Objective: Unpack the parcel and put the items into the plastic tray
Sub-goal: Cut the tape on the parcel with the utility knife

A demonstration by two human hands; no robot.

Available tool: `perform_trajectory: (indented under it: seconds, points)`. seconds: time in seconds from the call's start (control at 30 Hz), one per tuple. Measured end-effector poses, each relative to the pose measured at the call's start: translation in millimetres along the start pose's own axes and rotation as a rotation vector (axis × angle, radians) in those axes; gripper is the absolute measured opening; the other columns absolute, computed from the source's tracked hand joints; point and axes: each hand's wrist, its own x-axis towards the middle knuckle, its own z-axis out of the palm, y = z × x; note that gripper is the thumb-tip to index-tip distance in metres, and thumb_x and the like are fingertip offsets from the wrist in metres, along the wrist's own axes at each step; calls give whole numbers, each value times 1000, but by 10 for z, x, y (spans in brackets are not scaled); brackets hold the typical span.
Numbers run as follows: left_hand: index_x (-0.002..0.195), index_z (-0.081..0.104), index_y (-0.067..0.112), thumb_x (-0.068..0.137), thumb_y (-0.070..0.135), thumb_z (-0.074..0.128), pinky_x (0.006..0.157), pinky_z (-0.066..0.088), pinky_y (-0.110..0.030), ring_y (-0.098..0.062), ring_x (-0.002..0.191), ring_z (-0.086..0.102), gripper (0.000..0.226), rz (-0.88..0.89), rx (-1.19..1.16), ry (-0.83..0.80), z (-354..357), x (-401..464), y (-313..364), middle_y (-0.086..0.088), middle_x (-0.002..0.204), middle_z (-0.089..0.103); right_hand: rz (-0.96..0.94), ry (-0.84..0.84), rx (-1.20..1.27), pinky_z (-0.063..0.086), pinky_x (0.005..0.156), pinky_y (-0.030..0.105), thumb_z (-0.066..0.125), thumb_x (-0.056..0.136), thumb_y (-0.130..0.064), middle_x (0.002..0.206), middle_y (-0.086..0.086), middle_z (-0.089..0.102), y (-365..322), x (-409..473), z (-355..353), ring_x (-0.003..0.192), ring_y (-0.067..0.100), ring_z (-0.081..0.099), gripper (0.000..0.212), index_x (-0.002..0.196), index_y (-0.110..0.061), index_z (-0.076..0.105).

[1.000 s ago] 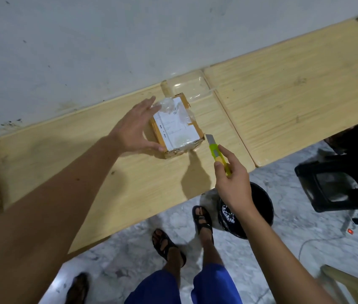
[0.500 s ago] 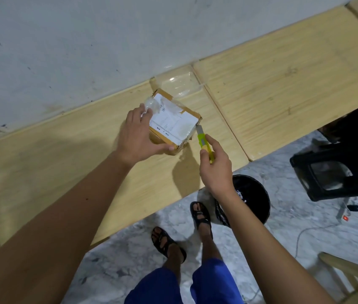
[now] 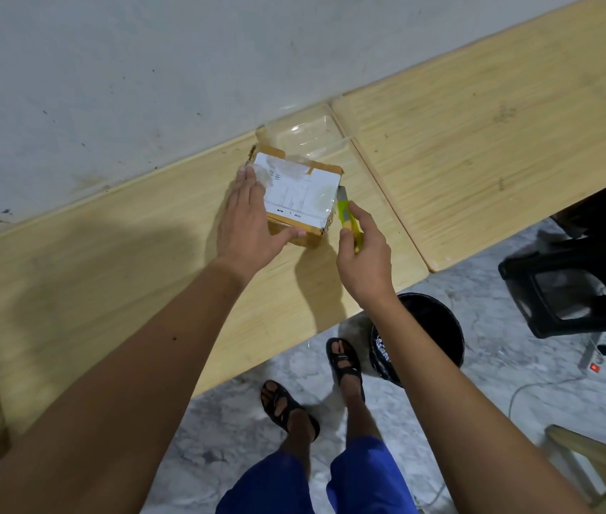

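A small brown cardboard parcel (image 3: 299,191) with a white label and clear tape lies on the wooden table (image 3: 108,272). My left hand (image 3: 247,224) grips its left side, thumb along the near edge. My right hand (image 3: 364,254) holds a yellow-green utility knife (image 3: 347,217), whose tip touches the parcel's right edge. Just behind the parcel, against the wall, sits a clear plastic tray (image 3: 305,133); nothing shows inside it.
A second wooden table top (image 3: 479,142) adjoins on the right. On the marble floor stand a black bucket (image 3: 427,335) near my sandalled feet and a black stool (image 3: 572,287) at the right. A wooden frame (image 3: 598,465) shows at the lower right.
My left hand has turned the parcel and set it flat. My right hand has brought the knife from beside the parcel up against its right edge.
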Motion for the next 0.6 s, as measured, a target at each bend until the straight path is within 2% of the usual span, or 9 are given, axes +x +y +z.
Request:
perform_trajectory:
  seconds: [0.1,0.27,0.4,0.53,0.6]
  points:
    - [163,20,0,74,75,74,133,14,-42,-27,164,6,128,11,-33,19,17,-1,-12,-15,176,11,-39,-38,-50,49,73,35,47,104,-17,89,-6,69,60,-61,-94,68,17,60,44,147,-23,52]
    - [159,30,-4,72,83,65,131,23,-47,-30,163,11,128,-26,-100,75,50,5,28,-18,174,18,-45,-51,-93,52,81,38,48,103,-18,105,1,74,19,249,-171,77,19,60,43,144,-24,55]
    - [156,35,-4,77,75,73,129,25,-47,-30,162,17,118,-85,-176,105,101,40,70,-16,172,24,-40,-106,-121,43,74,28,47,103,-20,88,-12,67,64,291,-216,72,13,57,43,146,-26,54]
    - [160,26,-3,75,64,83,129,26,-48,-31,161,20,123,-91,-218,109,92,55,84,-16,171,27,-97,-157,-178,45,81,26,49,103,-17,121,-2,72,138,183,-349,92,18,63,45,147,-24,54]
    - [161,24,-3,76,62,84,128,27,-49,-31,161,20,123,-101,-223,113,84,57,95,-15,171,26,-98,-161,-190,49,83,30,50,103,-17,126,0,72,130,266,-371,95,20,65,44,146,-23,55]
